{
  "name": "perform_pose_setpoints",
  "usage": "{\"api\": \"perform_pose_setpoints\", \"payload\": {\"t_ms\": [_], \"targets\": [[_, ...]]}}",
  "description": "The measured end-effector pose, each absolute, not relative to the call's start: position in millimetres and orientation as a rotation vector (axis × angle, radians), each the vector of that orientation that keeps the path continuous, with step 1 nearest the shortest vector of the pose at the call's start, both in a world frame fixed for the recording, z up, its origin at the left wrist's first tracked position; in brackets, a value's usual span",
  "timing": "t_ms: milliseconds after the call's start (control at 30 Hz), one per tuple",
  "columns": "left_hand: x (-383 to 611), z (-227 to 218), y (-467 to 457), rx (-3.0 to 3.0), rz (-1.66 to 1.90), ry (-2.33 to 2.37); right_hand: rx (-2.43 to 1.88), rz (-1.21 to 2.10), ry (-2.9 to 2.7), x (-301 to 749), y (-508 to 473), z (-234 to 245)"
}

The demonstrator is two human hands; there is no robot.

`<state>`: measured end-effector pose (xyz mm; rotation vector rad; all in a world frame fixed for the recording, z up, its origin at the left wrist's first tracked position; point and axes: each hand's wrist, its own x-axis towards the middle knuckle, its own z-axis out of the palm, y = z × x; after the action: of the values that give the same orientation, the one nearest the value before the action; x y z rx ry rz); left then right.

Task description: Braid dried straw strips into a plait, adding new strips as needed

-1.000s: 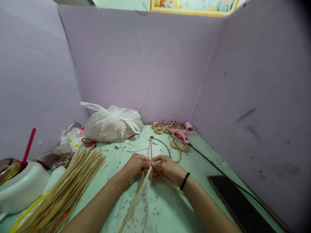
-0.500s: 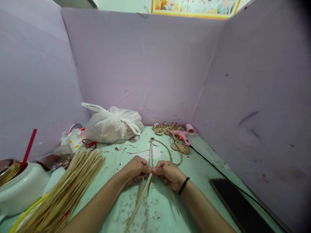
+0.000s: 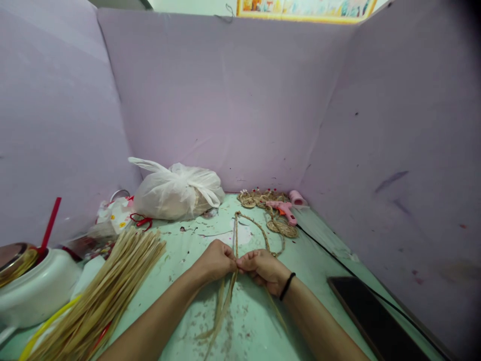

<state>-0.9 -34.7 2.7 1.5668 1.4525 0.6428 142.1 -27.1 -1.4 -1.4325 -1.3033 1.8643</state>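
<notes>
Left hand [image 3: 218, 259] and right hand [image 3: 265, 269] meeting above the tabletop [image 3: 259, 321], fingers of both pinched on a plaited cord [image 3: 236, 235], which extends beyond them and bends back at right; loose strips [image 3: 218, 321] trailing toward the viewer; fibre bundle [image 3: 108, 291] at left.
</notes>
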Motion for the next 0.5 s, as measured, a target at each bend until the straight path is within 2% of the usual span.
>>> {"api": "perform_pose_setpoints", "payload": {"t_ms": [233,400,500], "targets": [[-6.3,7.8,-34.3,1.622,0.582,1.397,-1.397,1.814,-1.293,140.3,-28.2,-3.4],[-5.6,26.8,-40.1,1.568,0.398,1.605,-1.437,1.743,-1.232,134.4,-30.2,-2.4],[9.0,28.3,-53.9,1.672,0.478,1.724,-1.423,1.807,-1.127,133.2,-31.5,-1.7]]}}
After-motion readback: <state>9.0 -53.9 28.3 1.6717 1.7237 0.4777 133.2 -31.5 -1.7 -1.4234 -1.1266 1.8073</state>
